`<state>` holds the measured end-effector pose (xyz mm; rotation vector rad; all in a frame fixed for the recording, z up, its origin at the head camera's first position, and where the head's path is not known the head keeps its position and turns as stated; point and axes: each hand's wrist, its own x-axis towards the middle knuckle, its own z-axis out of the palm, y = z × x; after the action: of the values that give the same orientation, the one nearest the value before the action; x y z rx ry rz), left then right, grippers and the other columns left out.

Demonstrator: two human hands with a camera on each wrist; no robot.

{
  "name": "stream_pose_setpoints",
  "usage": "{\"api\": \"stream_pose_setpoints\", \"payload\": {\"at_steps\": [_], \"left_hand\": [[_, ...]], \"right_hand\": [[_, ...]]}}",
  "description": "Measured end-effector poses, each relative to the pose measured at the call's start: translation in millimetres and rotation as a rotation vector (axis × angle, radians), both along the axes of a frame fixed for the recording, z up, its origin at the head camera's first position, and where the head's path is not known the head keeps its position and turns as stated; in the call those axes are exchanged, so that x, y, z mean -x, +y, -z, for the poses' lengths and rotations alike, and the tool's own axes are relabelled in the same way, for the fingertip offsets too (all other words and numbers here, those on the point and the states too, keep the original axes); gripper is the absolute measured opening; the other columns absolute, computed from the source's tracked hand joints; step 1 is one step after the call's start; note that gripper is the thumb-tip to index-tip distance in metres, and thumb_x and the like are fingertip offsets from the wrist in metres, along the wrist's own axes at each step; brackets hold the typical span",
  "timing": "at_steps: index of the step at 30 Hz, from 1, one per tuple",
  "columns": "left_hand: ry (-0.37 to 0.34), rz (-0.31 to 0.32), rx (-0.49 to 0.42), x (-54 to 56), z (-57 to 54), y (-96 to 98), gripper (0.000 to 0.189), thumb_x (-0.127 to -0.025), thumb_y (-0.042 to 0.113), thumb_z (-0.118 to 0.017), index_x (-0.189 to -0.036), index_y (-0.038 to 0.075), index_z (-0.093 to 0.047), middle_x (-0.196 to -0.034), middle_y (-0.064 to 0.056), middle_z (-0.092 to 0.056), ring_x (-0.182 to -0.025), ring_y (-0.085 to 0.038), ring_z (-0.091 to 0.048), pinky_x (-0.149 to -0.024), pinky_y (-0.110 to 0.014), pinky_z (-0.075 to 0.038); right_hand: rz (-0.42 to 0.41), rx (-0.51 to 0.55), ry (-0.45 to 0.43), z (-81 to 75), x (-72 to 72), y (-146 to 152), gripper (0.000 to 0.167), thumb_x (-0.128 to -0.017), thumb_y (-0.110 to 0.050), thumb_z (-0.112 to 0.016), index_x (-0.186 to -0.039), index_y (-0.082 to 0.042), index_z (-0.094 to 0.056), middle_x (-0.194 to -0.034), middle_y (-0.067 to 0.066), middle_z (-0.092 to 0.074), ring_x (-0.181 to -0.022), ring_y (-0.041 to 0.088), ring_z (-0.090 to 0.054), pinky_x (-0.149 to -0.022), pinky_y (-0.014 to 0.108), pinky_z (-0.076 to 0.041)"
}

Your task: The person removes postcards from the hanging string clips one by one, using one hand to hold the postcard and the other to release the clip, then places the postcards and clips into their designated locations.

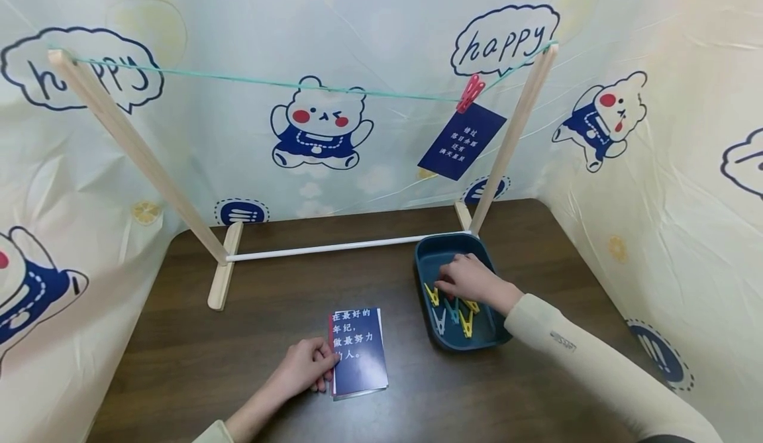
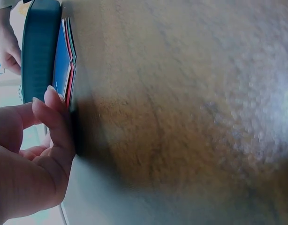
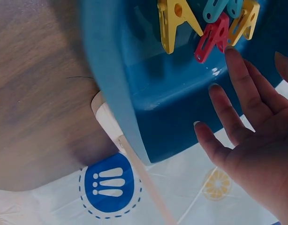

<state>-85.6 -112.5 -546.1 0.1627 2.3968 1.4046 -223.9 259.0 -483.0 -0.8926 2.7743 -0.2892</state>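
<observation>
A stack of dark blue cards (image 1: 365, 337) with white lettering lies on the table. At its left edge my left hand (image 1: 306, 365) pinches it, thumb on top; the left wrist view shows several layered card edges (image 2: 70, 70). My right hand (image 1: 471, 277) reaches into a dark blue tray (image 1: 428, 251) of plastic clothespins. In the right wrist view its fingers are spread and loosely bent. One fingertip is close to a red clothespin (image 3: 212, 38) and a yellow clothespin (image 3: 245, 23); contact is unclear. Another yellow clothespin (image 3: 174, 21) and a teal clothespin (image 3: 215, 8) lie nearby.
Behind, a green string (image 1: 250, 82) runs between two wooden posts (image 1: 143, 155). A red clothespin (image 1: 471, 93) holds a blue card (image 1: 461, 142) on it near the right post. A white rod (image 1: 334, 247) joins the posts' bases; a printed curtain (image 1: 238, 138) surrounds the table.
</observation>
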Motion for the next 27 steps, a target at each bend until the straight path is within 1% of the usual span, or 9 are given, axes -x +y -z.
{"api": "stream_pose_setpoints", "payload": {"at_steps": [4, 6, 9, 11, 15, 19, 22, 24, 27], "left_hand": [[0.011, -0.015, 0.027, 1.1, -2.6, 0.2, 0.019, -0.097, 0.015, -0.071, -0.082, 0.007, -0.063, -0.061, 0.001, -0.064, -0.043, -0.008, -0.057, -0.041, -0.026, -0.049], [0.030, -0.029, 0.043, 2.7, -4.5, 1.1, 0.019, -0.097, 0.015, -0.071, -0.081, 0.008, -0.063, -0.060, 0.001, -0.064, -0.044, -0.009, -0.057, -0.041, -0.025, -0.048], [0.063, -0.046, 0.049, 5.7, -8.2, 3.8, 0.018, -0.097, 0.015, -0.071, -0.081, 0.009, -0.063, -0.061, 0.001, -0.064, -0.045, -0.011, -0.057, -0.042, -0.026, -0.047], [0.083, -0.051, 0.051, 8.0, -10.6, 6.1, 0.019, -0.098, 0.016, -0.071, -0.082, 0.009, -0.063, -0.061, 0.001, -0.064, -0.046, -0.013, -0.057, -0.042, -0.026, -0.047], [0.123, -0.057, 0.057, 13.8, -17.1, 13.3, 0.017, -0.099, 0.013, -0.070, -0.083, 0.010, -0.063, -0.060, 0.000, -0.063, -0.047, -0.014, -0.057, -0.043, -0.025, -0.046], [0.163, -0.074, 0.050, 23.6, -30.3, 23.2, 0.013, -0.098, 0.011, -0.071, -0.087, 0.010, -0.065, -0.064, -0.004, -0.065, -0.049, -0.018, -0.060, -0.045, -0.025, -0.046], [0.183, -0.088, 0.037, 33.6, -44.5, 31.1, 0.010, -0.099, 0.012, -0.071, -0.090, 0.010, -0.067, -0.068, -0.008, -0.067, -0.052, -0.022, -0.062, -0.047, -0.025, -0.046], [0.203, -0.089, 0.030, 40.5, -54.4, 36.0, 0.008, -0.099, 0.014, -0.072, -0.093, 0.011, -0.068, -0.070, -0.007, -0.067, -0.054, -0.024, -0.063, -0.048, -0.025, -0.047], [0.252, -0.082, 0.017, 49.4, -68.3, 42.0, 0.007, -0.099, 0.016, -0.072, -0.096, 0.010, -0.069, -0.070, -0.002, -0.065, -0.056, -0.022, -0.063, -0.051, -0.026, -0.048]], "right_hand": [[-0.004, 0.016, 0.009, 1.2, -2.4, 4.5, 0.024, -0.104, -0.030, -0.066, -0.083, -0.020, -0.073, -0.069, -0.017, -0.059, -0.084, 0.016, -0.055, -0.086, 0.045, -0.046], [-0.013, 0.021, 0.016, 0.3, -3.3, 5.8, 0.028, -0.104, -0.030, -0.065, -0.079, -0.020, -0.072, -0.070, -0.017, -0.060, -0.084, 0.016, -0.054, -0.086, 0.045, -0.046], [-0.013, 0.039, 0.017, -3.0, -4.7, 6.5, 0.028, -0.104, -0.030, -0.066, -0.078, -0.020, -0.073, -0.072, -0.017, -0.061, -0.084, 0.015, -0.054, -0.086, 0.044, -0.045], [-0.010, 0.049, 0.024, -6.3, -5.6, 6.3, 0.025, -0.103, -0.029, -0.067, -0.081, -0.020, -0.074, -0.074, -0.017, -0.062, -0.084, 0.015, -0.054, -0.085, 0.042, -0.045], [0.004, 0.073, 0.056, -15.9, -8.8, 6.6, 0.016, -0.102, -0.029, -0.069, -0.095, -0.017, -0.078, -0.082, -0.011, -0.069, -0.082, 0.014, -0.054, -0.077, 0.035, -0.047], [0.024, 0.109, 0.099, -30.3, -11.8, 7.6, 0.017, -0.100, -0.027, -0.072, -0.107, -0.013, -0.078, -0.091, -0.003, -0.074, -0.081, 0.013, -0.057, -0.072, 0.030, -0.052], [0.031, 0.142, 0.133, -44.1, -12.1, 7.6, 0.019, -0.100, -0.026, -0.073, -0.109, -0.010, -0.078, -0.096, 0.002, -0.076, -0.084, 0.015, -0.064, -0.076, 0.032, -0.058], [0.031, 0.170, 0.156, -54.4, -11.6, 7.0, 0.020, -0.100, -0.024, -0.073, -0.110, -0.008, -0.078, -0.099, 0.005, -0.077, -0.086, 0.017, -0.068, -0.080, 0.036, -0.060], [0.029, 0.201, 0.187, -68.7, -10.1, 6.2, 0.020, -0.100, -0.023, -0.073, -0.110, -0.007, -0.078, -0.100, 0.007, -0.077, -0.088, 0.019, -0.070, -0.082, 0.039, -0.061]]}}
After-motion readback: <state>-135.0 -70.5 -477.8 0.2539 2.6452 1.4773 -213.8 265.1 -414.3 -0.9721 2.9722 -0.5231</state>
